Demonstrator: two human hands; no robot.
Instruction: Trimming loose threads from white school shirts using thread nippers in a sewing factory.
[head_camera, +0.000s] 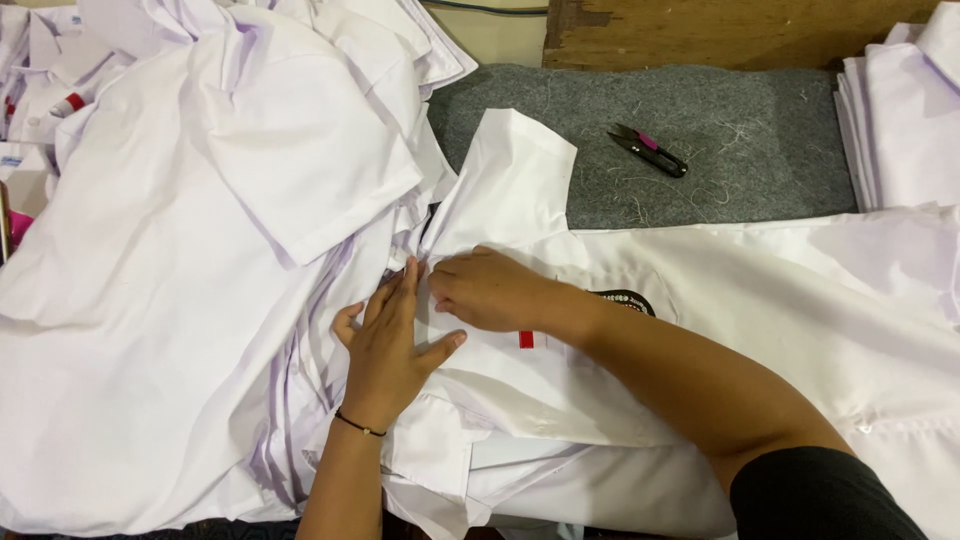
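Note:
A white shirt lies spread across the table in front of me, one short sleeve pointing away onto the grey mat. It carries a dark round badge and a small red tag. My left hand lies flat on the cloth, fingers together and pointing away. My right hand reaches across from the right and pinches the white fabric near the sleeve seam, touching the left fingertips.
A big heap of white shirts fills the left side. A neat stack of folded white shirts stands at the right. Black thread snips lie on the grey felt mat, among loose threads. A wooden board runs behind.

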